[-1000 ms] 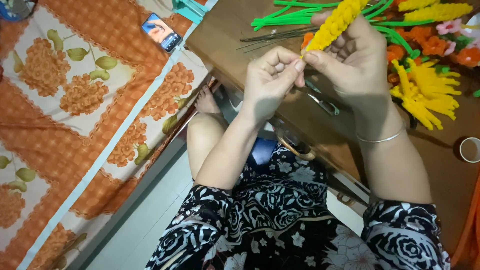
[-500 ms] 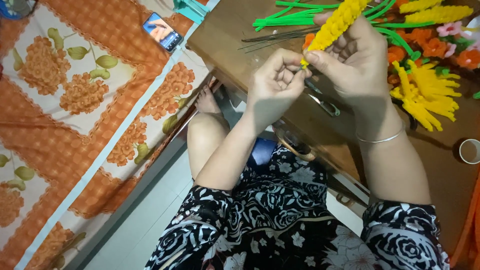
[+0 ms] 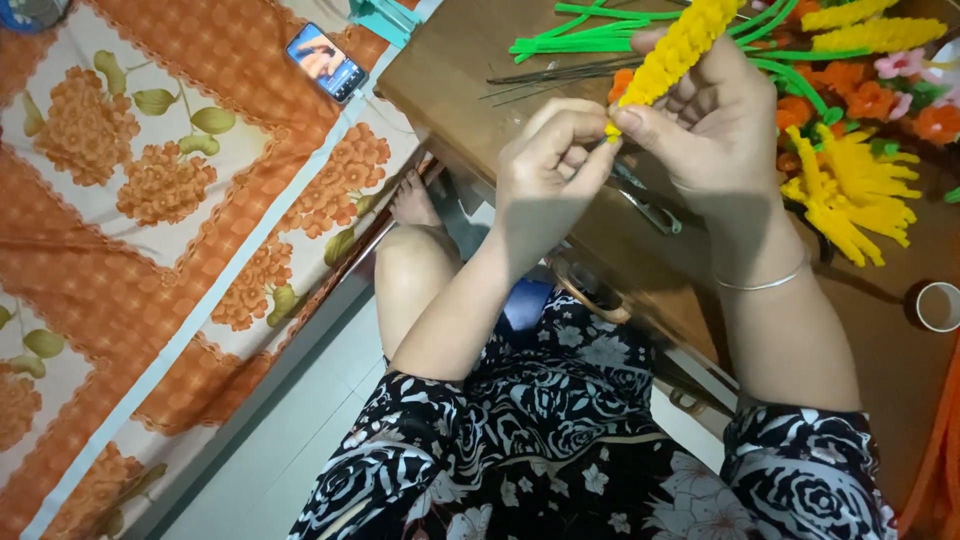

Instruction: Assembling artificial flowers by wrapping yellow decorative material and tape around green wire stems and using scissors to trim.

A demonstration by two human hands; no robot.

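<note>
Both hands meet above the near edge of a brown wooden bench [image 3: 470, 70]. The right hand [image 3: 715, 125] wraps a fuzzy yellow spike [image 3: 675, 45], a plaited pipe-cleaner piece that slants up and to the right out of its fist; the grip is closed round the lower part, thumb and forefinger pressed at the bottom tip. The left hand [image 3: 545, 170] comes in from the left, its fingers curled and its thumb and forefinger pinched shut on that same bottom tip, so the two hands touch there. A thin bangle [image 3: 765, 283] circles the right wrist. On the bench beyond the hands lie green stems [image 3: 585, 28] and thin dark wires [image 3: 560, 75], side by side, running left to right. To the right of the right hand sits a heap of yellow pieces [image 3: 850, 195], with orange flowers [image 3: 865, 90] and a pink one just beyond it. Under the hands a metal tool [image 3: 650, 205] lies on the bench, partly hidden. A small tape roll [image 3: 938, 306] lies at the right edge. Left of the bench spreads a bed with an orange flowered sheet [image 3: 150, 200], and a phone [image 3: 325, 62] with a lit screen lies on it, well apart from the hands. The person's black-and-white patterned garment fills the near bottom.
</note>
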